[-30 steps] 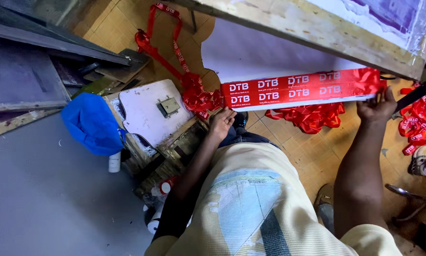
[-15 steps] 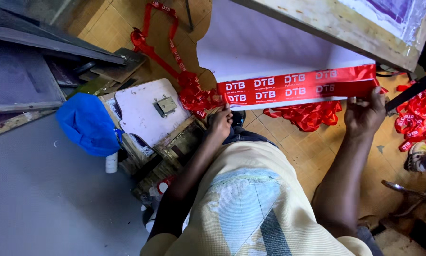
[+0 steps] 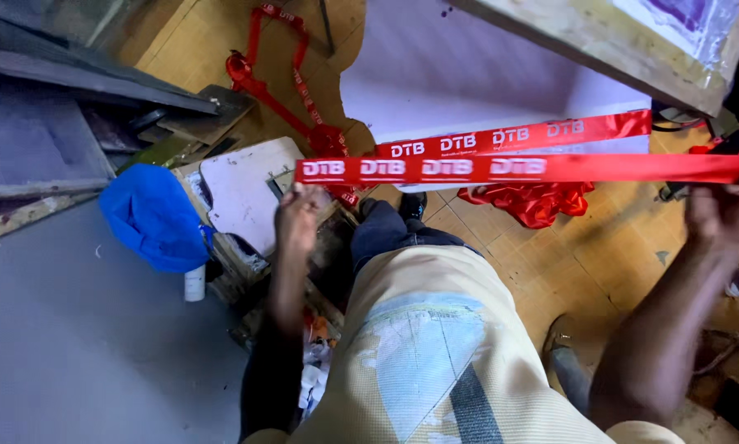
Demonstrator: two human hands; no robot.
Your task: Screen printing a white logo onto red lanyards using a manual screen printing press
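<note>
Blue cloth (image 3: 152, 215) lies far left on grey surface (image 3: 73, 353), small white tube (image 3: 194, 282) just below it. White board (image 3: 242, 189) beside cloth. Left hand (image 3: 297, 215) next: fingers (image 3: 304, 193) curled shut, pinching left end of red printed ribbon (image 3: 484, 168). Ribbon runs taut and level, raised off pale work table (image 3: 468, 74), just above second printed strip (image 3: 517, 137) lying on table edge. Crumpled red ribbon heap (image 3: 530, 200) on tiled floor below. Right hand (image 3: 727, 215) far right, blurred; fingers closed around ribbon's right end.
</note>
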